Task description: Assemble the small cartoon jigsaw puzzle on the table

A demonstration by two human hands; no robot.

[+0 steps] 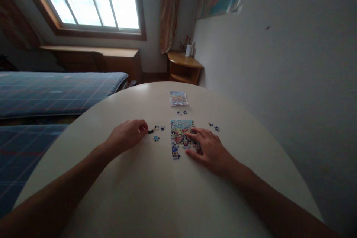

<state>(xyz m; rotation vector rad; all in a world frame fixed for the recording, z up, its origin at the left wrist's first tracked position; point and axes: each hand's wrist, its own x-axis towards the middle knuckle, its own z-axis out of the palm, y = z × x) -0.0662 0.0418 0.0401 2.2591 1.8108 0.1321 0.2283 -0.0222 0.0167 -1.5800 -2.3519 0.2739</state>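
A partly assembled jigsaw puzzle [178, 132] with colourful printing lies flat on the table, its lower edge uneven. Across its right side rests my right hand [208, 147], fingers spread and palm down, hiding part of the picture. My left hand [129, 132] is left of the puzzle, fingers curled and fingertips pinched at a dark puzzle piece [151, 131] on the tabletop. Close by lie several loose pieces, among them a light-blue puzzle piece [156, 138]. Two more dark pieces [214, 126] sit right of the puzzle, and small pieces [182, 112] lie above it.
The round white table [145, 189] carries a printed picture sheet [178, 98] beyond the puzzle. A bed with a plaid cover [55, 93] stands left. A wooden corner shelf [184, 61] is behind, and a bare wall [264, 74] runs along the right.
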